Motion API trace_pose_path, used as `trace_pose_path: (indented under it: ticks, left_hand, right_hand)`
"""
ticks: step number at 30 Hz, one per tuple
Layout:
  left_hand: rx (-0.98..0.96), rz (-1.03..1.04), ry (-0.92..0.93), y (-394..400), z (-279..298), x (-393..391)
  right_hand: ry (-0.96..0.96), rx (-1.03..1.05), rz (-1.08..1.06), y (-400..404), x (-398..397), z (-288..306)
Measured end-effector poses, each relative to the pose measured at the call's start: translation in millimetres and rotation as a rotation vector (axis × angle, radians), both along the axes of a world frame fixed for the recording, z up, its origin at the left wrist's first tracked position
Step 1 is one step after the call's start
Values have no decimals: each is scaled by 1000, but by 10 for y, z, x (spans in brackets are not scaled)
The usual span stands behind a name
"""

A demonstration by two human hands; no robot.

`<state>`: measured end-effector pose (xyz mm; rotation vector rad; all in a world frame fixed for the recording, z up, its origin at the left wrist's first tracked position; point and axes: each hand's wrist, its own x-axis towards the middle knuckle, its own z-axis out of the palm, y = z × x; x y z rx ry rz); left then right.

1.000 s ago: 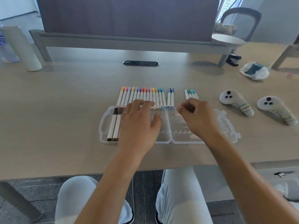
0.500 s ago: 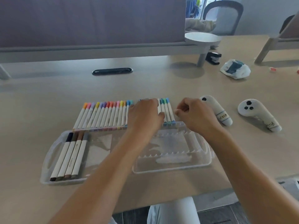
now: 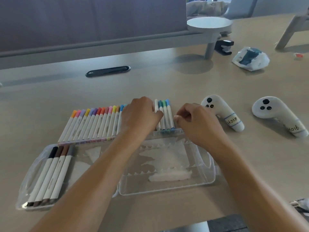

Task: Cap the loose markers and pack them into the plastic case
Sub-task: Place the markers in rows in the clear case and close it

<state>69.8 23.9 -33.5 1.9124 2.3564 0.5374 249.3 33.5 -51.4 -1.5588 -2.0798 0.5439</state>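
A person's two bare arms reached forward over a clear plastic case (image 3: 167, 186) lying open on the table (image 3: 50, 101). The case's left half held four capped markers (image 3: 51, 174) with dark and brown caps, packed side by side against its left wall; its right half held none.

Beyond the case's far edge lay a long row of markers (image 3: 93, 124) with coloured caps, side by side with the caps pointing away from the person. To the right of this row lay a small group of four markers (image 3: 164, 116), white, teal, green and blue capped, their near ends touching the case's far rim.

The left hand (image 3: 140, 118) rested palm down over the gap between the row and the small group, its fingers bent down onto markers there. Whether this grip was closed on a marker could not be told, since the back of the hand hid the fingertips. The right hand (image 3: 195, 121) lay just right of the small group, its fingers curled with thumb and forefinger pressed together. What this grip pinched, if anything, was too small to tell.

Two white controllers (image 3: 222, 113) lay on the table to the right, well apart from the case. Farther back lay a crumpled plastic bag (image 3: 250, 59) and a black cable grommet (image 3: 107, 71).
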Motion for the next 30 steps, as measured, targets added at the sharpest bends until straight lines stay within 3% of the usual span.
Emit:
trace_pose_path:
  ticks: [12,23,30]
  left_hand:
    - [-56,27,60,75,-51,41]
    - [204,127,-379,-634,142,-363]
    - [242,242,-460,-1162,132,-886]
  right_hand:
    - [35,14,-27,-32,10,-39]
    - [44,58,28,-201,-183,230]
    - [-42,11,-10,-310,-849,296]
